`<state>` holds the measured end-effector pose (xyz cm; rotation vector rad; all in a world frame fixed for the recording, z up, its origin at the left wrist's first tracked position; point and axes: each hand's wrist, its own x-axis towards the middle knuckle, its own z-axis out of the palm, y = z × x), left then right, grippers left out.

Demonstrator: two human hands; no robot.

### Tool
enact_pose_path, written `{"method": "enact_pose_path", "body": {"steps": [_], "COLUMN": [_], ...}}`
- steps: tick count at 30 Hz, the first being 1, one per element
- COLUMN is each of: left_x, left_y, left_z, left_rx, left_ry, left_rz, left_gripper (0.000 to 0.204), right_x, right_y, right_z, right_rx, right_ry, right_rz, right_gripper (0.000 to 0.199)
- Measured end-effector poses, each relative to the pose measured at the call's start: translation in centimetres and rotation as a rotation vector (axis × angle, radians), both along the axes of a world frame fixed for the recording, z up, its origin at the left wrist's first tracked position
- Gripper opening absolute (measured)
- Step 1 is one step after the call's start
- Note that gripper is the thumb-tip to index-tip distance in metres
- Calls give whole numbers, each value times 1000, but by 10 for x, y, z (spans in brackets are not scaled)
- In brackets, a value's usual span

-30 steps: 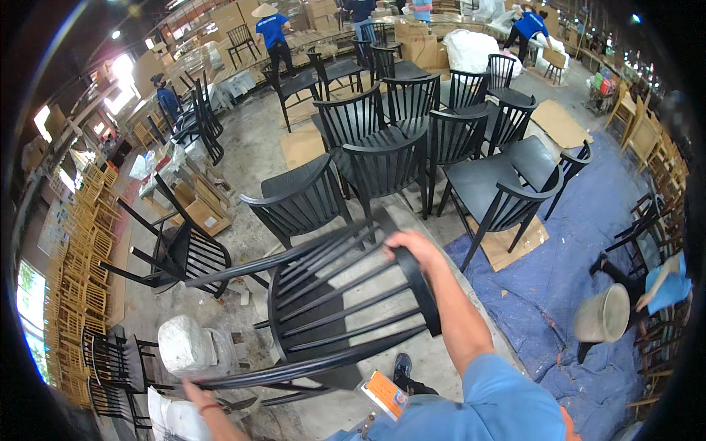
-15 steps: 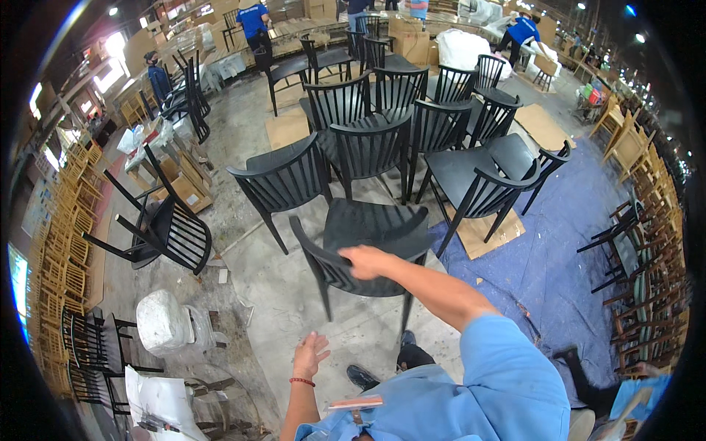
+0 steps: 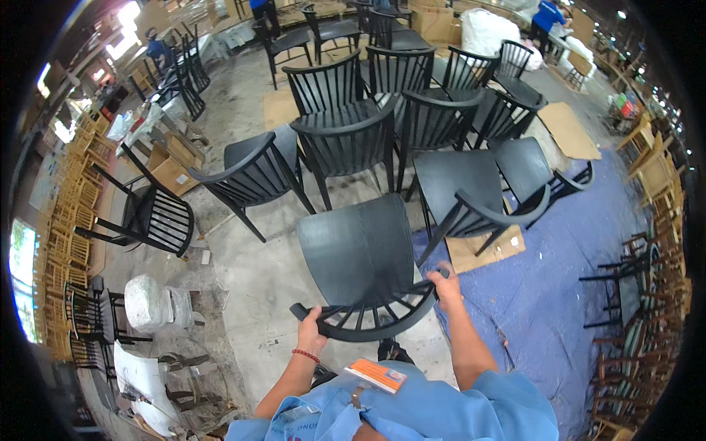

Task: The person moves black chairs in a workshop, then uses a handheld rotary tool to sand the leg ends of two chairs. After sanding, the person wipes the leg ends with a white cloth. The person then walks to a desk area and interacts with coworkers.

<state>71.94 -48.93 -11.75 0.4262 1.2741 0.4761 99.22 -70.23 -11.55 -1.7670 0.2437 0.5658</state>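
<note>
Left hand (image 3: 312, 332) (head view, the only one): moved from mid-air onto the left end of the back rail (image 3: 375, 333) of the black chair (image 3: 353, 250), wrapped round it.
Right hand (image 3: 446, 288): shifted to the rail's right end, curled round it.
Chair position: seat up, back toward the person; floor contact hidden.
Chair group (image 3: 342, 143): already standing, far side.
Grip: seemingly all that's left undone, neither hand off yet.

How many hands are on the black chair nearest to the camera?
2: on the black chair, the left hand holds the left end of the curved back rail, the right hand its right end. None seems hidden.
</note>
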Motion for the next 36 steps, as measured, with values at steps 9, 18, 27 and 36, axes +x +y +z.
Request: {"method": "enact_pose_path", "body": {"steps": [9, 18, 27, 36], "left_x": [93, 159, 75, -330], "left_y": [84, 62, 33, -117], "left_z": [31, 13, 9, -8], "left_rx": [97, 75, 210, 592], "left_ry": [9, -3, -31, 772], "left_rz": [5, 12, -438, -466], "left_gripper": [28, 26, 90, 43], "right_x": [122, 176, 175, -155], "right_y": [76, 71, 43, 38], "right_z": [50, 20, -21, -111], "right_rx": [350, 326, 389, -216], "right_ry": [71, 40, 52, 338], "right_rz": [166, 161, 57, 872], "right_gripper": [6, 4, 32, 61]}}
